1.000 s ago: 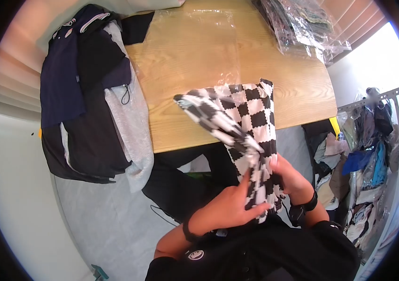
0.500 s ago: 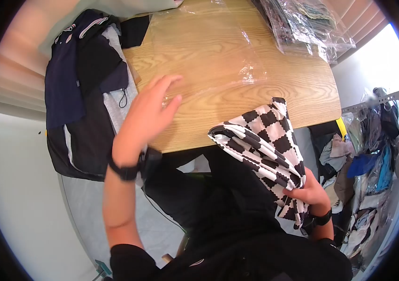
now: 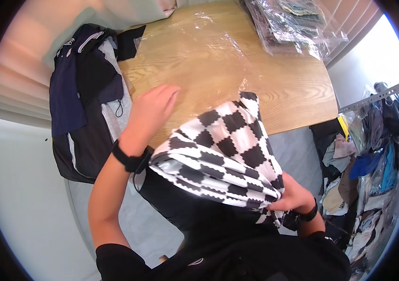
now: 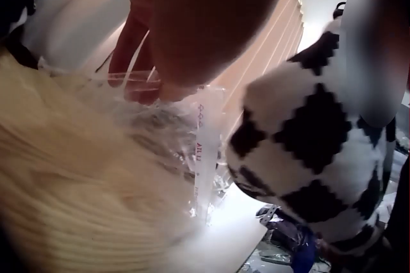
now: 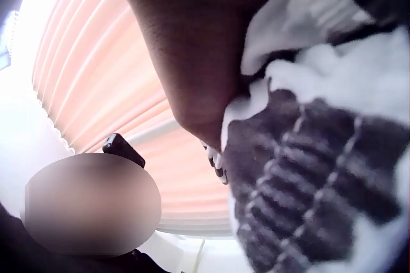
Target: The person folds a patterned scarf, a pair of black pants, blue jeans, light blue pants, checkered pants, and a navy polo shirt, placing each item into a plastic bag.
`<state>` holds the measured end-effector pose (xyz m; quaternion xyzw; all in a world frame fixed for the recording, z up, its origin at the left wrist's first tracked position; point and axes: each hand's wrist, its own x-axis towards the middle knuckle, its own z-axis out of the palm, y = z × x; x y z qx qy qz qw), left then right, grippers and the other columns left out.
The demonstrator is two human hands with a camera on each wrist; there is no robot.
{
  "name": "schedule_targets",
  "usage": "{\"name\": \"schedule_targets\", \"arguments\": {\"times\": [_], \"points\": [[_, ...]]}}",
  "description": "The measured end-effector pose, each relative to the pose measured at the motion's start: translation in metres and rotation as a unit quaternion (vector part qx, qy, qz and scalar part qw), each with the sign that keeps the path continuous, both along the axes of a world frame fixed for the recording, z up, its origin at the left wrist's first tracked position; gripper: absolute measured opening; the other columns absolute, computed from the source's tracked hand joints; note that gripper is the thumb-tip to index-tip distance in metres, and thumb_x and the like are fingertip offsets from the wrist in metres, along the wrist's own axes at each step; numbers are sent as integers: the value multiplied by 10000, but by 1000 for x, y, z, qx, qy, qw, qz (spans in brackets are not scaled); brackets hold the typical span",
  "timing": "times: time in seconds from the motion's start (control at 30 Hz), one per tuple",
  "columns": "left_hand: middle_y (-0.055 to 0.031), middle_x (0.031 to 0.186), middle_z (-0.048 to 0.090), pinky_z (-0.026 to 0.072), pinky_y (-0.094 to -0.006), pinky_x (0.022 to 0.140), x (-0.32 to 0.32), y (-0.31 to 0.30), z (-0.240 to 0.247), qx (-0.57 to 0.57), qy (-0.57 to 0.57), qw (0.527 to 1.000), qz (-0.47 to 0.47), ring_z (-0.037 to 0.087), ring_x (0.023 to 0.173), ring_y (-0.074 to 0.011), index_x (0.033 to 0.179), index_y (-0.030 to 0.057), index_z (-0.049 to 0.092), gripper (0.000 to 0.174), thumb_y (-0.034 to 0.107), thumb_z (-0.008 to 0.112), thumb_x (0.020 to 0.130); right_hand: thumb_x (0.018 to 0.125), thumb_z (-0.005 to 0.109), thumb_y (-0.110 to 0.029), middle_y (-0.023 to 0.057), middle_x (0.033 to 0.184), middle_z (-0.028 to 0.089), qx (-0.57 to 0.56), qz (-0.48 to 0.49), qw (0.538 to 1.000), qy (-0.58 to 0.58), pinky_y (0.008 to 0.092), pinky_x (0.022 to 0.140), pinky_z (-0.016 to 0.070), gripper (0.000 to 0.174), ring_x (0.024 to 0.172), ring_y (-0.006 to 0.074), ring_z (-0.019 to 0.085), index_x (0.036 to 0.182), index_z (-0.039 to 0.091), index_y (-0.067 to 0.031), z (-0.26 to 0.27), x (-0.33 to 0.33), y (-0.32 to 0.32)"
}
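My right hand (image 3: 295, 194) grips a folded black-and-white checkered garment (image 3: 230, 138) by its near end, thumb on top, and holds it up in front of the table. Gathered, stitched fabric of the garment (image 5: 301, 177) shows close up in the right wrist view. My left hand (image 3: 155, 105) is over the table's near left part, at the edge of a clear plastic bag (image 3: 195, 51) lying flat there. In the left wrist view the fingers (image 4: 131, 62) pinch the edge of the bag (image 4: 205, 138), which has a pale strip with red print.
Dark and grey clothes (image 3: 84, 103) hang over the left side of the wooden table (image 3: 298, 84). Bagged clothes (image 3: 293, 23) are stacked at the back right. A metal rack (image 3: 377, 98) with more bagged clothes stands to the right, beyond the table edge.
My left hand let go of the checkered garment, reached left over the table and took the plastic bag's edge; the bag has shifted left. The right hand still holds the garment, now spread further left.
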<state>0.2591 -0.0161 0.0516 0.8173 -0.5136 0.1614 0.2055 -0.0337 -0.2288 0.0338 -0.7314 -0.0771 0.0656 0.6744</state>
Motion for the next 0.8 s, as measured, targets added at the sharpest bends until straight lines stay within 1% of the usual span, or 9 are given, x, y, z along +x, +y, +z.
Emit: {"name": "schedule_targets", "arguments": {"times": [0.2, 0.5, 0.53, 0.6, 0.63, 0.67, 0.7, 0.77, 0.8], "points": [[-145, 943, 657, 528, -335, 713, -39, 17, 37, -27, 57, 998, -32, 656, 851, -304, 1018, 18, 630, 250, -33, 626, 774, 672, 651, 14, 76, 1160, 583, 53, -58, 995, 57, 308, 921, 423, 613, 1077, 156, 521, 1261, 485, 18, -17, 27, 4], [-121, 983, 649, 518, -353, 765, -54, 28, 39, -40, -62, 994, -79, 636, 886, -298, 1018, 18, 642, 333, -79, 632, 700, 750, 669, -46, 85, 1159, 585, 36, -173, 984, 26, 290, 924, 411, 597, 1052, 130, 509, 1301, 450, 23, -4, 68, 28], [-110, 1013, 641, 510, -364, 780, -53, 31, 38, -49, -74, 993, -82, 624, 920, -296, 1028, 33, 645, 358, -57, 628, 683, 754, 667, -63, 128, 1124, 598, 22, -186, 982, -15, 315, 911, 427, 550, 1052, 204, 558, 1258, 469, 33, 2, 74, 34], [-99, 1043, 634, 502, -374, 796, -56, 37, 34, -55, -77, 992, -84, 612, 953, -294, 1038, 48, 648, 382, -35, 624, 665, 756, 683, -102, 192, 1072, 595, -152, -188, 970, 15, 360, 893, 441, 491, 1037, 338, 573, 1181, 490, 50, 12, 87, 39], [-107, 1040, 629, 492, -371, 806, -57, 40, 32, -69, -89, 991, -66, 610, 944, -298, 1049, 36, 637, 376, -37, 642, 680, 743, 722, -157, 249, 1062, 563, -180, -213, 960, 9, 397, 887, 436, 515, 1038, 436, 518, 1140, 477, 60, 10, 95, 45], [-115, 1037, 624, 483, -367, 815, -58, 42, 29, -85, -102, 990, -47, 607, 935, -302, 1060, 24, 626, 372, -38, 660, 694, 748, 753, -201, 220, 1143, 540, -160, -221, 960, -66, 388, 909, 425, 612, 1077, 365, 536, 1198, 429, 58, 4, 105, 47], [-115, 1037, 624, 483, -367, 815, -66, 44, 25, -87, -103, 990, -46, 607, 935, -302, 1060, 24, 626, 372, -38, 660, 694, 758, 755, -215, 195, 1190, 519, -116, -211, 970, -39, 381, 921, 420, 650, 1095, 325, 528, 1237, 402, 46, -4, 108, 47], [-123, 1001, 604, 473, -329, 804, -93, 53, 7, -183, 37, 978, 88, 602, 890, -287, 1043, 2, 595, 287, -14, 666, 765, 823, 717, -204, 118, 1267, 482, -37, -214, 974, -58, 336, 946, 412, 677, 1121, 206, 490, 1333, 332, 21, -20, 114, 45], [-110, 968, 584, 457, -292, 785, -103, 69, -15, -205, 167, 957, 118, 588, 853, -220, 982, -2, 564, 160, 18, 628, 836, 823, 717, -204, 118, 1267, 482, -37, -214, 974, -60, 336, 946, 412, 677, 1121, 206, 490, 1333, 332, 21, -24, 111, 46]]}}
